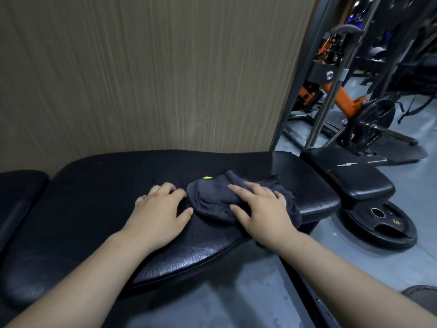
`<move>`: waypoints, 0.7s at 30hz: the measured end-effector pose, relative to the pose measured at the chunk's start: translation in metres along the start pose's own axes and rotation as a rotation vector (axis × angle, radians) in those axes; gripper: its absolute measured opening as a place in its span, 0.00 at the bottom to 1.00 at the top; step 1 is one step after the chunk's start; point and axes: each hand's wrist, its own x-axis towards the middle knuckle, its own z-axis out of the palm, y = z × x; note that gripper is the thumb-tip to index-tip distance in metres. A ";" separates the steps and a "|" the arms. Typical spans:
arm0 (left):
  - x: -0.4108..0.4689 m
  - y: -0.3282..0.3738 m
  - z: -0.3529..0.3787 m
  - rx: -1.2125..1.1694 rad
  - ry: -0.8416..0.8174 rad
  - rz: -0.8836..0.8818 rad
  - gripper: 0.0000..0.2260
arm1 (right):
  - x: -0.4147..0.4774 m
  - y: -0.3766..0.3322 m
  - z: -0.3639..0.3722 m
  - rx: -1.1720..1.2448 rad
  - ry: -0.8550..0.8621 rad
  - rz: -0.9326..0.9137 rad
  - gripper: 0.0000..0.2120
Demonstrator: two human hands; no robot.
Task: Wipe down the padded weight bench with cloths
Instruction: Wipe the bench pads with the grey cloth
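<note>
The black padded weight bench [94, 204] runs across the view in front of me, its leather cracked at the near edge. A dark grey cloth [210, 197] lies crumpled on the pad right of centre. My right hand [262, 209] presses flat on the cloth's right part, fingers spread over it. My left hand [160, 209] rests palm down on the bare pad just left of the cloth, fingers slightly curled, holding nothing. A small yellow-green spot [207, 177] shows on the pad just behind the cloth.
A wood-grain wall panel [142, 67] stands right behind the bench. A second black pad [350, 176] sits at the right, with a weight plate [383, 223] on the grey floor below it. An orange and black machine [343, 98] stands at the back right.
</note>
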 end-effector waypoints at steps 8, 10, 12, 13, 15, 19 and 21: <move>-0.006 -0.011 -0.002 -0.064 0.053 0.025 0.19 | 0.029 0.030 0.002 0.064 -0.014 -0.025 0.22; -0.009 -0.013 -0.002 -0.061 0.061 0.025 0.19 | 0.049 0.042 0.001 0.061 -0.027 0.017 0.23; -0.010 -0.015 -0.003 -0.057 0.060 0.017 0.19 | 0.071 0.054 0.001 0.051 -0.038 0.070 0.23; -0.011 -0.017 -0.004 -0.053 0.062 0.012 0.19 | 0.083 0.059 0.001 0.044 -0.056 0.101 0.23; -0.011 -0.018 -0.006 -0.046 0.067 0.006 0.20 | 0.105 0.066 0.001 0.030 -0.084 0.156 0.22; -0.016 -0.024 -0.008 -0.025 0.062 -0.009 0.20 | 0.140 0.067 0.005 0.015 -0.103 0.242 0.21; -0.018 -0.028 -0.009 -0.012 0.056 -0.012 0.20 | 0.148 0.061 0.007 -0.008 -0.125 0.255 0.22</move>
